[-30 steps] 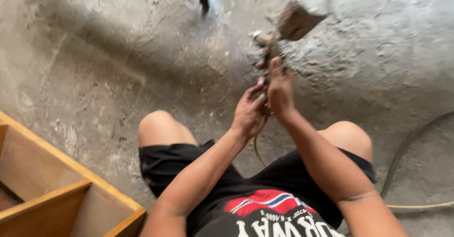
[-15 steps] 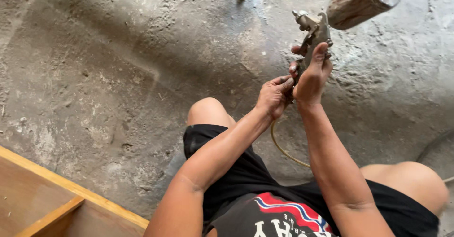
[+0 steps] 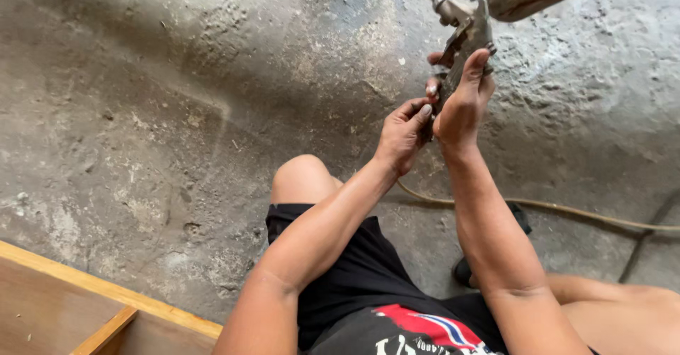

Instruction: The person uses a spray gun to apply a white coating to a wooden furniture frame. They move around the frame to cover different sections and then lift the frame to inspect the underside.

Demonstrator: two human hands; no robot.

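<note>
Your right hand [image 3: 462, 107] grips the spray gun [image 3: 464, 32] handle, and it is now raised higher than a moment ago. Your left hand [image 3: 402, 134] pinches its lower end where the hose [image 3: 567, 210] joins, above the concrete floor [image 3: 142, 114]; apparently you are working on this connection.

both arms extended forward and up from the torso, forearms converging so the hands sit side by side. left hand [image 3: 404, 134]: lower of the two, fingers curled inward, thumb raised, nail visible. right hand [image 3: 462, 100]: higher, wrist straight, thumb stretched upward, fingers wrapped out of sight on the far side. the hands touch at the thumbs. left knee bent and raised between the forearms.
</note>
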